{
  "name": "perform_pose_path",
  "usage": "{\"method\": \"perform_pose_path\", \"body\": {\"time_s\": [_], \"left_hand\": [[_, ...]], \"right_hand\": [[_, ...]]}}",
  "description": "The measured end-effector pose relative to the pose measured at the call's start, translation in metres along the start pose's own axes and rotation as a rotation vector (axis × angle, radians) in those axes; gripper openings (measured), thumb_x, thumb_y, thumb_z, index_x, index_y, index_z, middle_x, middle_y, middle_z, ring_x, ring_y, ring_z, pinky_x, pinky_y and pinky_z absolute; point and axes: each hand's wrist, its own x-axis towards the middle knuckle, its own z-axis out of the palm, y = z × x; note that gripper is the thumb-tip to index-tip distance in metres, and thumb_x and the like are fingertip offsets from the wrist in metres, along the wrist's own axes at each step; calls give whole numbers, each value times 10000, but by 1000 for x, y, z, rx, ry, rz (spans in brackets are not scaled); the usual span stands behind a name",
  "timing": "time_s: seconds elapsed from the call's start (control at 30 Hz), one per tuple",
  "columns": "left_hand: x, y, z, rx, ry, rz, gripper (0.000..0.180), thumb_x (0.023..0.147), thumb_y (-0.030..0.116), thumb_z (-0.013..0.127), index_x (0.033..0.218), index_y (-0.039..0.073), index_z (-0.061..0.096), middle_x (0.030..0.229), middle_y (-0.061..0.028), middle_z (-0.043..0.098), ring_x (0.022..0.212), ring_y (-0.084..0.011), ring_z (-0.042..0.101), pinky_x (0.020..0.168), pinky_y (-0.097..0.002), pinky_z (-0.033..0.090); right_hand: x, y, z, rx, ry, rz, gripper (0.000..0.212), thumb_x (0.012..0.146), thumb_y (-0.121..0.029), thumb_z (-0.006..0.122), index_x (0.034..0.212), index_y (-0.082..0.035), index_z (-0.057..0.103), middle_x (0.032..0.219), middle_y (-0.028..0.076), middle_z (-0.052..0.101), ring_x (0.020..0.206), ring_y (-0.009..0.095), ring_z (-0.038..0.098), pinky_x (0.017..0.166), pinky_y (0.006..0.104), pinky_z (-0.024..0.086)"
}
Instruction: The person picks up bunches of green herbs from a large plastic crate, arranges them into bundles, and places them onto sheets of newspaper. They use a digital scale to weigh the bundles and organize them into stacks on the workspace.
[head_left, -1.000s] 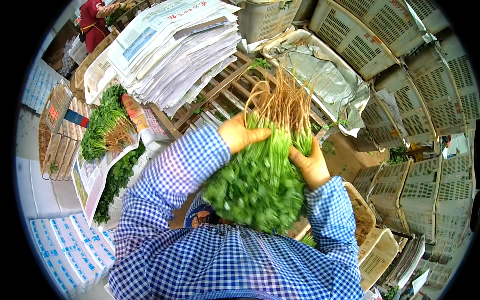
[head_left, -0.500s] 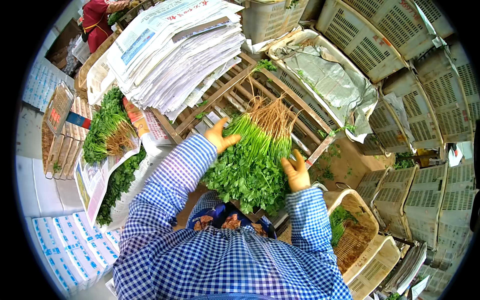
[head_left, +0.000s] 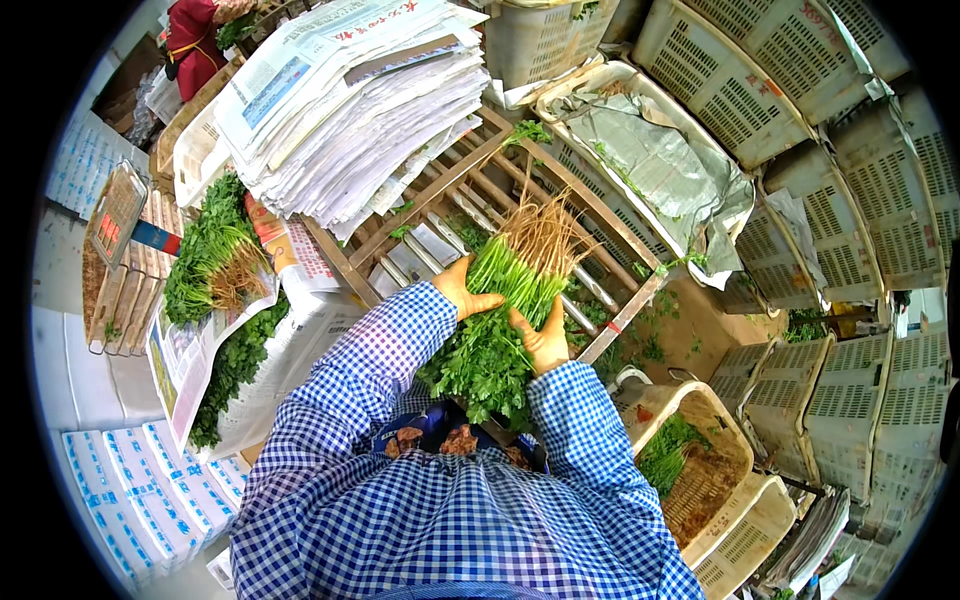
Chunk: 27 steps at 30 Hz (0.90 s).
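A thick bunch of leafy green herbs (head_left: 490, 365), much like coriander, stands in front of me with its tangled brown roots pointing away and its leaves toward my body. My left hand (head_left: 465, 290), in a yellow-orange glove, is closed around the left side of the stems. From the right, my right hand (head_left: 543, 338), gloved alike, clasps the bunch with its thumb across the stems. The two thumbs lie close to each other; the fingers behind the leaves are partly hidden. Beneath the roots is a slatted wooden rack (head_left: 640, 297).
A tall newspaper stack (head_left: 370, 130) covers the rack's far left. More herbs (head_left: 215, 260) lie on newspaper at left, near a scale (head_left: 117, 215). Plastic crates (head_left: 725, 75) line the right; a crate (head_left: 735, 450) holding greens stands near my right arm. Another person (head_left: 195, 50) is far left.
Both hands have come inward from either side and closed on the bunch. The spread stems and leaves are squeezed narrower, and more of the rack shows beside them.
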Motion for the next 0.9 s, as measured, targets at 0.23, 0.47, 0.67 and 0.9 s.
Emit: {"method": "perform_pose_path", "body": {"time_s": [0.23, 0.47, 0.67, 0.9], "left_hand": [[-52, 16, 0, -402, 80, 195, 851, 767, 197, 841, 1432, -53, 373, 1374, -240, 543, 1241, -319, 558, 1129, -400, 392], [-19, 20, 16, -28, 128, -137, 973, 742, 283, 867, 1470, -54, 317, 1431, -258, 476, 1313, -335, 486, 1113, -394, 421], [-15, -44, 19, 0, 216, 30, 1059, 657, 566, 819, 1399, -74, 415, 1309, -290, 576, 1212, -378, 578, 1057, -405, 454], [-23, 0, 7, -33, 3, -59, 1044, 766, 549, 784, 1485, -37, 304, 1447, -263, 458, 1284, -356, 513, 1063, -416, 455]], "right_hand": [[-47, -51, -9, 322, -31, -189, 1155, 720, -336, 884, 1548, -7, 149, 1502, 226, 391, 1357, 336, 429, 1152, 401, 354], [10, 9, -10, 197, 89, -24, 918, 795, -96, 823, 1501, 15, 247, 1454, 200, 454, 1288, 303, 496, 1093, 369, 430], [19, 35, 4, 200, -44, -126, 878, 816, -45, 792, 1506, -3, 252, 1494, 193, 400, 1331, 308, 436, 1112, 414, 407], [44, 40, -37, 349, -127, -54, 729, 954, -64, 635, 1545, -82, 210, 1509, 172, 369, 1297, 336, 468, 1077, 434, 483]]}}
